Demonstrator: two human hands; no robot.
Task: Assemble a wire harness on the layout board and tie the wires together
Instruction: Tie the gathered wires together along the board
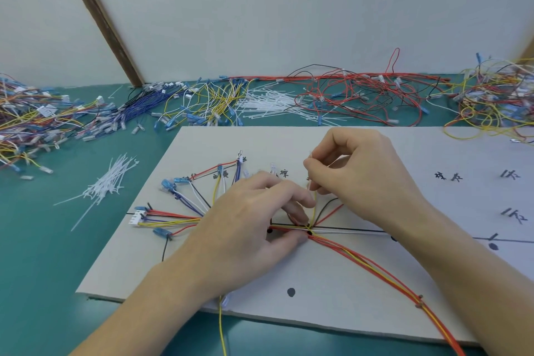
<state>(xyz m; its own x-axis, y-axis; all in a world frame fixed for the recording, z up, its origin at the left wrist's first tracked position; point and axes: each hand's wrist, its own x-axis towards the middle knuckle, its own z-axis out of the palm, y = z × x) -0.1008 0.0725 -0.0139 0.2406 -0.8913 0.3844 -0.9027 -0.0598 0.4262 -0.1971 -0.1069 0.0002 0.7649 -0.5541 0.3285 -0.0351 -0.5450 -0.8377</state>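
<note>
Mid-routing on the board [332, 274], near its middle. Left hand [254, 228], fingers curled, pins the wires [291, 229] at the junction; right hand [355, 170] pinches a yellow wire [314, 208] upright above it. Next, probably: lay it along its drawn branch, then fetch ties [107, 182] from the counter [43, 254] off the board's left edge.

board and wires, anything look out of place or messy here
One yellow wire strays off the board's near edge and hangs toward the camera, apart from the bundle. Loose cable ties lie scattered on the green table left of the board. Both hands, left and right, are on the wires at the junction.
</note>
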